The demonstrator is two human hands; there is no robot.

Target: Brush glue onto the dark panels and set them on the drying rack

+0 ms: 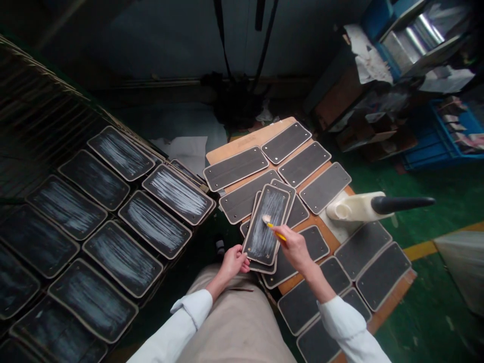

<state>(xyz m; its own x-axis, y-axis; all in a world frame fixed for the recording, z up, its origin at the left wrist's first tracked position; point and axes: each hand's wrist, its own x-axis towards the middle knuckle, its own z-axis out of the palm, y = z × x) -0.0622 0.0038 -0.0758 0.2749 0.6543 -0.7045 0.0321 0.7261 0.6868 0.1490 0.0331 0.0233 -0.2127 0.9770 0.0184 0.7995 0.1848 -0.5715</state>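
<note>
The dark rectangular panel with rounded corners and a pale edge (260, 236) lies askew on other panels at the near left side of a brown wooden board (242, 146), its dark face streaked white. The left hand (235, 260) pinches its near left corner between thumb and fingers. The right hand (295, 247) grips a small yellow-handled brush with pale bristles (278, 233), bristles touching the panel's middle. Around them, plain dark panels (304, 164) cover much of the board, and a cream plastic container with a long black spout (355, 205) stands at its right. Farther left, white-streaked dark panels (155, 224) lie in rows; at far right sits a blue plastic crate (423, 151).
</note>
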